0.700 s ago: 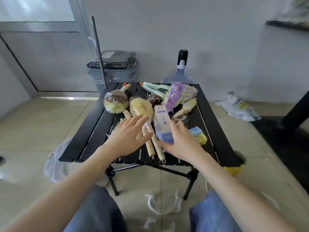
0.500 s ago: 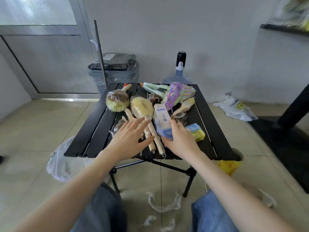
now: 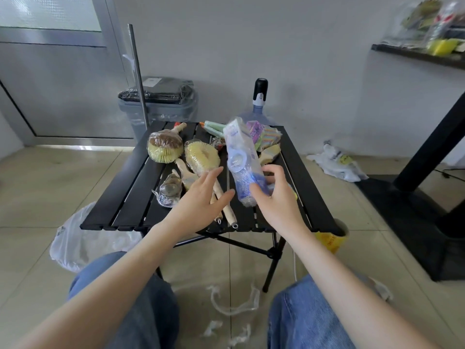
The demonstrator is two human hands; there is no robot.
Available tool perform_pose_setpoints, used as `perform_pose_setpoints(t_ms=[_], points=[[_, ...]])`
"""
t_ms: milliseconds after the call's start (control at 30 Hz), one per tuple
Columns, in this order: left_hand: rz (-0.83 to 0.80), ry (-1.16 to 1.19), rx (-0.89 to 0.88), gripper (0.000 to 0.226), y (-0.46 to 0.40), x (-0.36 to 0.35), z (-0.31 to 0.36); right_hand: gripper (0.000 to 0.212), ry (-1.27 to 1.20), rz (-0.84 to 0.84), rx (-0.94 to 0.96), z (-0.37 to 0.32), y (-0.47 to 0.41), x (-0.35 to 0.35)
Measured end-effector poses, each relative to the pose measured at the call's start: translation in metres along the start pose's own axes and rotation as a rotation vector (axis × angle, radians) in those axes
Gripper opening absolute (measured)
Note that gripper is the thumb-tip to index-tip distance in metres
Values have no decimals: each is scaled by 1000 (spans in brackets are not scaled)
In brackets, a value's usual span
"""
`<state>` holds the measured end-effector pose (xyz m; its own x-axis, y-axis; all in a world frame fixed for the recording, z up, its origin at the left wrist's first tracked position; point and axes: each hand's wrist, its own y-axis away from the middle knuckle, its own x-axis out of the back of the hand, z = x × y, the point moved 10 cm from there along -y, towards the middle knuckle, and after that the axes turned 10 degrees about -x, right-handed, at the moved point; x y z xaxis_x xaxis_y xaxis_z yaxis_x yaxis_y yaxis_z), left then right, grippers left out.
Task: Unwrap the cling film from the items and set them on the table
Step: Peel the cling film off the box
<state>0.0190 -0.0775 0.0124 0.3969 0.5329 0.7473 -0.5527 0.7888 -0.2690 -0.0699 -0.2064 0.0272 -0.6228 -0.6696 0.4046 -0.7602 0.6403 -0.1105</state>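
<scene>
My right hand (image 3: pixel 278 197) grips the lower end of a white and blue box wrapped in cling film (image 3: pixel 241 157) and holds it tilted up above the black slatted table (image 3: pixel 120 210). My left hand (image 3: pixel 201 200) hovers open just left of the box, fingers spread, over the wooden handles of two brushes. A wrapped round brush (image 3: pixel 164 149), a second wrapped yellow brush (image 3: pixel 201 157) and a small wrapped metal item (image 3: pixel 169 190) lie on the table's left half. Wrapped colourful packets (image 3: pixel 264 137) lie at the far right.
A grey bin (image 3: pixel 161 102) and a metal pole (image 3: pixel 137 74) stand behind the table, with a water jug (image 3: pixel 259 107) beside them. A white plastic bag (image 3: pixel 75 243) lies on the floor at left. Film scraps (image 3: pixel 234 301) lie between my knees. A black table base (image 3: pixel 412 222) is at right.
My right hand has lifted the wrapped box off the table and tipped it upright. My left hand stayed open and drifted slightly right towards it.
</scene>
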Motion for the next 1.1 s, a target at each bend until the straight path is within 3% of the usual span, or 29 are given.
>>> perform_pose_setpoints(t_ms=[133, 200, 333, 433, 600, 700, 867, 1033, 1100], points=[[93, 460, 84, 61, -3, -9, 5, 41, -219, -119, -98, 10, 24, -1], [125, 579, 104, 60, 0, -11, 11, 49, -274, -173, -142, 19, 37, -4], [126, 677, 59, 77, 12, -25, 32, 66, -212, -301, -152, 31, 61, -14], [116, 697, 77, 68, 23, -39, 31, 65, -98, -361, -146, 40, 72, -20], [145, 820, 67, 42, 42, -55, 40, 47, -463, -449, -314, 53, 79, -23], [171, 809, 39, 45, 50, -63, 40, 40, -504, -462, -346, 63, 87, -30], [251, 462, 80, 67, 63, -61, 24, 38, -575, -270, -302, 70, 93, -18], [460, 493, 130, 15, 74, -50, 17, 43, -481, -152, -242, 81, 98, -17], [486, 484, 134, 10, 76, -48, 14, 44, -447, -118, -232, 84, 99, -16]])
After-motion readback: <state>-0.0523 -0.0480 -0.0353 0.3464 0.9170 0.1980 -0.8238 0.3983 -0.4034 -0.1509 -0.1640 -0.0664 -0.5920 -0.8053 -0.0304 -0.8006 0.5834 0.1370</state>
